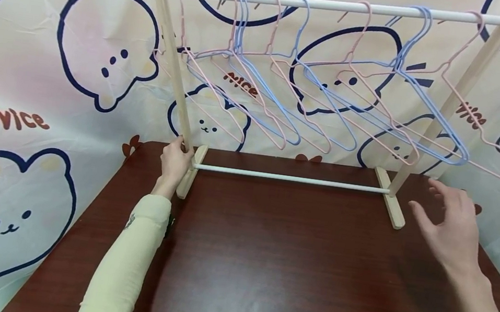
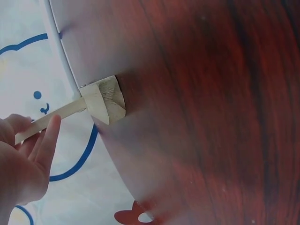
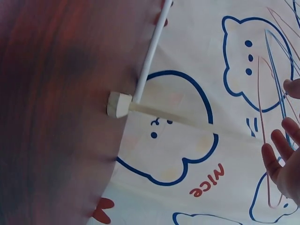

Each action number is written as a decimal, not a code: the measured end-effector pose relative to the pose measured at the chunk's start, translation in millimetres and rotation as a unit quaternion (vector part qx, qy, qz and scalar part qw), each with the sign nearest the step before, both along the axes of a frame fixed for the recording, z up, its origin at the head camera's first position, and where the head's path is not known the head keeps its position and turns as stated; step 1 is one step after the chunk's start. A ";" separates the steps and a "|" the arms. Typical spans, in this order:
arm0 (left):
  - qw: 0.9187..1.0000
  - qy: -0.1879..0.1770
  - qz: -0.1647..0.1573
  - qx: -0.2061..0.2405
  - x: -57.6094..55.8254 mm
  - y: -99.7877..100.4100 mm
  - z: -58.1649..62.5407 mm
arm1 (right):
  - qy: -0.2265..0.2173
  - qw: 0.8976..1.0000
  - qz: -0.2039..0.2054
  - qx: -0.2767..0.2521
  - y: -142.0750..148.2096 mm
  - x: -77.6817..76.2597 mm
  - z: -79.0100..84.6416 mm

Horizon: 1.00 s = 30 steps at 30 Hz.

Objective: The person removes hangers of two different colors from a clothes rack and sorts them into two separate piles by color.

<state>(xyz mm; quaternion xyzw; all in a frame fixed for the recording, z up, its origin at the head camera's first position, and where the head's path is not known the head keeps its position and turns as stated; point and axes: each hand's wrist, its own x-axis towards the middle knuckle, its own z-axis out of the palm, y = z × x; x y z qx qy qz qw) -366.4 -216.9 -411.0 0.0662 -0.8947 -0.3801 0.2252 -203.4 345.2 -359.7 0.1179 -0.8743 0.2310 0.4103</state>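
So, the wooden garment rack (image 1: 331, 4) stands upright on its two feet, and the left hand (image 1: 175, 162) is clamped around its left upright (image 1: 174, 69), low down near the left foot (image 1: 185, 184). Meanwhile the right hand (image 1: 451, 225) is just beside the rack's right foot (image 1: 396, 212), thumb and fingers apart, nothing in its grasp. Pink hangers (image 1: 274, 22) and blue hangers (image 1: 460, 156) dangle bare from the rack's top rail, bunched unevenly. Under the rack is a dark brown tabletop (image 1: 275, 254), with the rack near its far edge, and a cartoon-print backdrop (image 1: 5, 66) hangs behind.

Honestly, my worry is the one-sided hold. If the left hand tugs or lifts alone, I reckon the rack could twist and its right foot skid, maybe off the back edge. It looks top-heavy on those short feet too, so a low push might rock it and send hangers sliding or tangling.
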 end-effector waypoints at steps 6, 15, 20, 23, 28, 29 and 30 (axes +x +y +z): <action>1.000 -0.006 0.004 0.003 -0.8 0.1 1.0 | 0.053 0.999 0.004 0.000 15.7 -8.9 9.6; 1.000 -0.005 0.007 0.005 -5.2 2.6 1.5 | 0.084 0.996 -0.034 0.010 24.1 -8.5 31.9; 1.000 -0.006 0.010 0.011 -5.6 2.5 1.9 | 0.063 0.996 -0.056 0.024 26.4 -8.9 40.5; 1.000 -0.010 0.012 0.011 -4.5 1.6 1.4 | 0.057 0.996 -0.065 0.024 32.6 -13.7 40.3; 1.000 -0.013 0.008 0.013 -2.5 0.9 0.4 | 0.081 0.995 -0.053 0.034 48.2 -24.2 40.0; 1.000 -0.013 0.009 0.015 -2.1 0.8 0.4 | 0.082 0.995 -0.050 0.037 51.2 -26.4 40.5; 1.000 -0.013 0.010 0.015 -1.9 0.7 0.5 | 0.083 0.995 -0.047 0.036 54.1 -29.1 41.1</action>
